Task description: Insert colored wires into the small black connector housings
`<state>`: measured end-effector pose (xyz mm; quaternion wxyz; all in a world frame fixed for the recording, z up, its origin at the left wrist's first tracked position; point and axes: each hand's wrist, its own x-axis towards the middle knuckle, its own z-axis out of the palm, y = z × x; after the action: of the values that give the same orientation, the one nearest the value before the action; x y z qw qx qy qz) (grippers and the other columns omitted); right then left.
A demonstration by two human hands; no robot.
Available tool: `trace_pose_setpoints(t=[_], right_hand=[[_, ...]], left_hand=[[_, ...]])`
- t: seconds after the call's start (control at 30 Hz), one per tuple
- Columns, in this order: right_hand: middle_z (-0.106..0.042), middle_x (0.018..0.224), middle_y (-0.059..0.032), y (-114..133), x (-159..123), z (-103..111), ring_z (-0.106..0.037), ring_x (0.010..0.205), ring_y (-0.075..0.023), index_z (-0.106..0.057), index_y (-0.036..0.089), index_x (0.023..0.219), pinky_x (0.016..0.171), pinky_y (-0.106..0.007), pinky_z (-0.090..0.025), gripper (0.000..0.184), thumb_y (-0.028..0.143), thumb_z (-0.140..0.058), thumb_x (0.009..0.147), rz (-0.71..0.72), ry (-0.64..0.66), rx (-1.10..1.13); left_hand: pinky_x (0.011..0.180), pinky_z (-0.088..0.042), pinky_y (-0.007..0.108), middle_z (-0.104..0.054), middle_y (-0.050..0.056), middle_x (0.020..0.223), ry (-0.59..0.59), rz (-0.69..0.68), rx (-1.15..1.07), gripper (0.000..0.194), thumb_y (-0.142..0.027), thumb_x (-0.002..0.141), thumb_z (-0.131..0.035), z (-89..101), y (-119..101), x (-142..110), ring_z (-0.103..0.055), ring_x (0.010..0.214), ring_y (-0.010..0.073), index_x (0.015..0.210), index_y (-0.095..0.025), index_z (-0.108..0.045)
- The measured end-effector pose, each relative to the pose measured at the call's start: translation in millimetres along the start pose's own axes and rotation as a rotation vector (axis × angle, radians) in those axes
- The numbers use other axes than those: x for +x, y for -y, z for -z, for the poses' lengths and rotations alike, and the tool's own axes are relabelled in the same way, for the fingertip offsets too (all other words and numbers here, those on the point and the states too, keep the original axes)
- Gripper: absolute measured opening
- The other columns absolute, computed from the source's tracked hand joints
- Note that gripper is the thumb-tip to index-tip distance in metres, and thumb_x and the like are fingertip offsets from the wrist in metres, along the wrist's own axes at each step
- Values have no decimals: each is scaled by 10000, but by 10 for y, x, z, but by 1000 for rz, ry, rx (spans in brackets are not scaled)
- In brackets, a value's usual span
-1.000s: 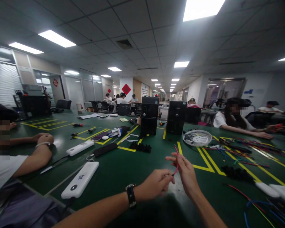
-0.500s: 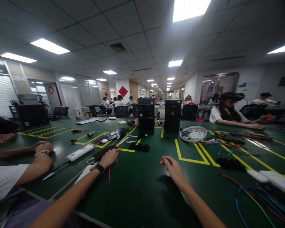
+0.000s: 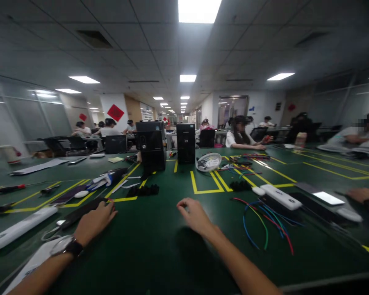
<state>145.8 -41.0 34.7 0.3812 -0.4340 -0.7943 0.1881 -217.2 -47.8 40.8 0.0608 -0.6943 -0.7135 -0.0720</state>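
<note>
Coloured wires (image 3: 266, 230) slant across the desk (image 3: 153, 250), right of the nearer right hand (image 3: 194, 215); I cannot tell whether its grip, or that of the left hand (image 3: 94, 223), is pinching.

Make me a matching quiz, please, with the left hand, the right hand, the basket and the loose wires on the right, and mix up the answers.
1. Left hand
2. Right hand
3. Basket
4. Loose wires

A. Red, blue and green
B. White
C. Watch on its wrist
D. Bare wrist

Pairs: 1-C, 2-D, 3-B, 4-A
</note>
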Motion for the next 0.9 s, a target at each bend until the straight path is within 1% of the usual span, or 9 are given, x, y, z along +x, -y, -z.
trace_pose_setpoints(t=[0.07,0.13,0.23,0.33,0.43,0.53,0.67,0.8,0.9], right_hand=[[-677,942,-45,-100,-133,300,-607,890,-168,-668,201,939,798,-251,-415,200,222,-485,862,-15,0,-177],[-676,950,-51,-295,-277,692,-607,894,-177,-666,202,946,798,-257,-407,202,198,-483,858,-99,-4,-355],[-663,1010,-86,-697,-451,1285,-602,951,-194,-659,181,998,810,-261,-399,244,169,-451,872,-317,-35,-587],[-638,1063,-127,-1061,-547,1629,-585,1009,-220,-641,157,1086,830,-276,-397,275,209,-452,893,-442,24,-746],[-624,1073,-119,-1293,-578,1652,-577,1020,-228,-624,184,1133,818,-282,-406,291,251,-517,871,-442,72,-811],[-629,1021,-97,-1447,-566,1549,-590,969,-217,-661,205,1037,776,-275,-410,226,248,-514,871,-424,52,-872],[-652,936,-75,-1619,-573,1558,-605,918,-198,-680,209,951,740,-258,-401,211,252,-484,885,-422,-72,-837],[-674,921,-43,-1750,-631,1681,-621,887,-187,-674,246,977,710,-250,-397,212,301,-489,887,-479,-223,-746],[-674,928,-38,-1800,-656,1710,-623,869,-182,-673,259,996,712,-250,-395,227,323,-483,890,-533,-291,-740]], left_hand=[[637,-454,375,-566,147,1076,-42,-128,-3,401,-415,910,-330,-8,-124,57,-606,771,267,1089,-150,-573],[704,-442,358,-599,100,1036,-51,-261,-127,377,-429,906,-330,-22,-363,83,-598,850,257,1046,-200,-595],[751,-422,333,-628,64,974,-13,-394,-329,320,-396,900,-365,-82,-923,78,-583,874,227,1019,-240,-618],[787,-414,330,-618,72,1009,5,-518,-465,310,-351,897,-385,-198,-1600,71,-558,910,218,1072,-231,-611],[834,-408,337,-602,88,1029,-10,-615,-543,312,-329,886,-421,-344,-2243,125,-530,964,224,1107,-201,-600],[880,-404,327,-591,92,1067,-63,-668,-628,309,-294,888,-430,-462,-2798,306,-525,993,208,1140,-181,-569],[919,-400,332,-595,103,1096,-100,-705,-689,297,-271,888,-448,-508,-3480,745,-524,1041,211,1139,-163,-565],[953,-399,362,-587,146,1136,-58,-687,-722,331,-238,871,-508,-526,-4185,1237,-529,1069,224,1172,-107,-543],[920,-441,420,-556,124,1187,-15,-730,-735,349,-293,876,-539,-548,-4630,1459,-542,1064,226,1186,-134,-529]])
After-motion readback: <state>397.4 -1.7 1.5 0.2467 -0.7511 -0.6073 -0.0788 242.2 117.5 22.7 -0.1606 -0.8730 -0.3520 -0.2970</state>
